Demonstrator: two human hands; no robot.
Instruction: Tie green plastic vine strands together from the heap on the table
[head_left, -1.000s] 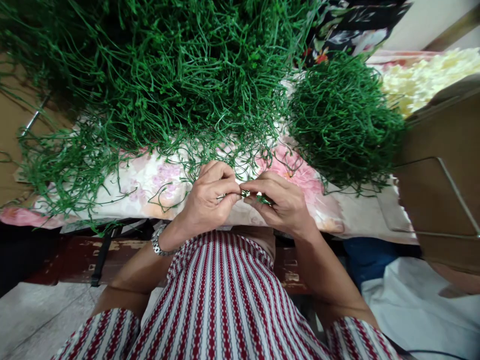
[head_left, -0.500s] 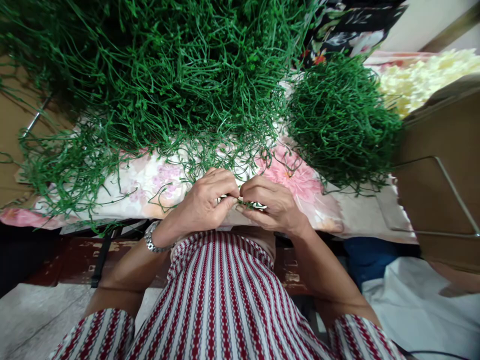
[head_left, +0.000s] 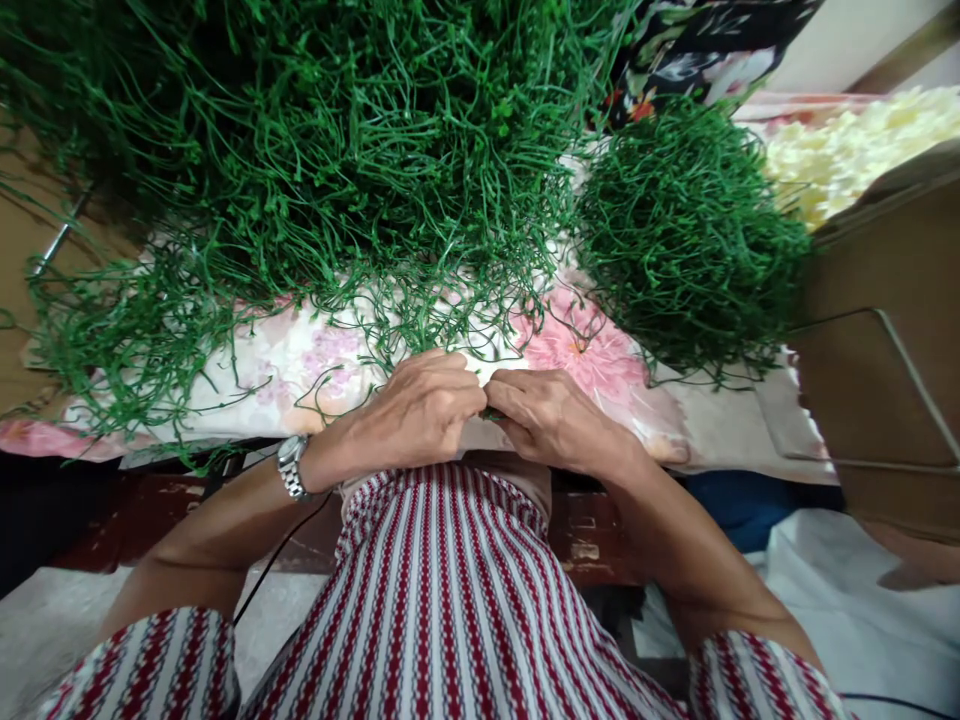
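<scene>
Left hand point(head_left: 420, 410) and right hand point(head_left: 551, 415) nearly meet, both pinching the green stem point(head_left: 490, 412) between them, just above the counter's near edge. Vs half a second ago: hands rolled over, backs up, finger gaps closed; stem mostly hidden now, only a sliver showing. Elbows wider, wristwatch point(head_left: 292, 466) shifted left, black cord point(head_left: 281, 550) now visible by left forearm. Large green pile point(head_left: 337, 130) and smaller green pile point(head_left: 690, 240) same places on floral cloth point(head_left: 577, 345).
</scene>
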